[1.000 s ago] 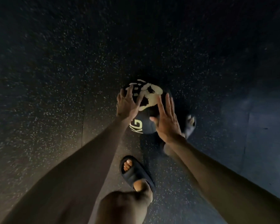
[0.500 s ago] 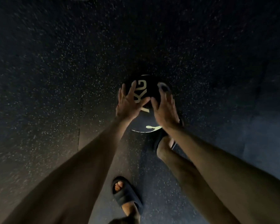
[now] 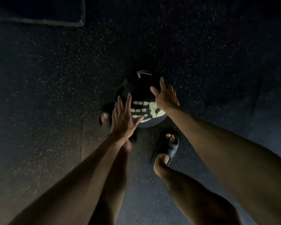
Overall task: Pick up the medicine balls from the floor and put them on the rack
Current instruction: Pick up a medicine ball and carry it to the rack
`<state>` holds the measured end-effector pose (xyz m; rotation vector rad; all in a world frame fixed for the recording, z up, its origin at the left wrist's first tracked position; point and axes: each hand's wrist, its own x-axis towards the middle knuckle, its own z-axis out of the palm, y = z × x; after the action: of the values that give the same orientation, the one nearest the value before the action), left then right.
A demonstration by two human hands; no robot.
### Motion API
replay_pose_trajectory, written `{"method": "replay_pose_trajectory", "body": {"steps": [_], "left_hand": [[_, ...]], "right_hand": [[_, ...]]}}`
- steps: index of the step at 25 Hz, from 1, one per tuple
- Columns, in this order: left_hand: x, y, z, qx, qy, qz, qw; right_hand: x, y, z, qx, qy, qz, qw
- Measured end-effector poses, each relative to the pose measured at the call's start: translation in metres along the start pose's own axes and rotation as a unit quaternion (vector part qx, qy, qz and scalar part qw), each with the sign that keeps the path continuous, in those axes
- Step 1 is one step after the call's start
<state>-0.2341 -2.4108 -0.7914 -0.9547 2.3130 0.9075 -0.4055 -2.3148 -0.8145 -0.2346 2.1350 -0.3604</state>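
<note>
A: Starting left of the medicine ball (image 3: 142, 95), we have a seam in the speckled floor (image 3: 39, 95), then a dark slide (image 3: 106, 114) with toes showing, just beside the ball's lower left edge.

B: And our left hand (image 3: 122, 120) sits at that same side, fingers spread wide, thumb tip over the pale hand print on the ball. Whether the palm presses the ball, we can't tell.

A: The ball itself is dark, low over the floor between both hands; a pale mark shows near its top.

B: On the ball's right, our right hand (image 3: 166, 97) lies flat against its upper side, fingers open and curved over it.

A: Below the ball, the other slide (image 3: 168, 148) stands on the floor, apart from it.
</note>
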Motion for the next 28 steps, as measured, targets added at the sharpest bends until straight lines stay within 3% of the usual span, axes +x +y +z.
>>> {"method": "replay_pose_trajectory", "body": {"steps": [4, 7, 10, 13, 22, 28], "left_hand": [[0.053, 0.013, -0.026, 0.005, 0.017, -0.014, 1.0], [0.101, 0.017, -0.059, 0.043, -0.004, -0.027, 0.999], [0.153, 0.021, -0.099, 0.003, -0.023, -0.044, 0.999], [0.21, 0.031, -0.139, -0.009, -0.018, -0.087, 0.996], [0.211, 0.023, -0.171, -0.071, -0.026, 0.081, 0.994], [0.314, 0.069, -0.214, -0.079, 0.044, 0.082, 0.993]], "right_hand": [[0.068, -0.036, -0.027, 0.016, -0.016, 0.062, 0.998], [0.071, -0.051, -0.038, -0.013, 0.01, -0.008, 1.0], [0.031, -0.065, -0.032, 0.004, 0.11, -0.055, 0.992], [0.027, -0.083, -0.025, -0.041, 0.111, -0.07, 0.991], [0.188, -0.213, -0.117, -0.005, 0.025, 0.045, 0.999], [0.247, -0.219, -0.165, 0.031, 0.09, 0.027, 0.995]]}}
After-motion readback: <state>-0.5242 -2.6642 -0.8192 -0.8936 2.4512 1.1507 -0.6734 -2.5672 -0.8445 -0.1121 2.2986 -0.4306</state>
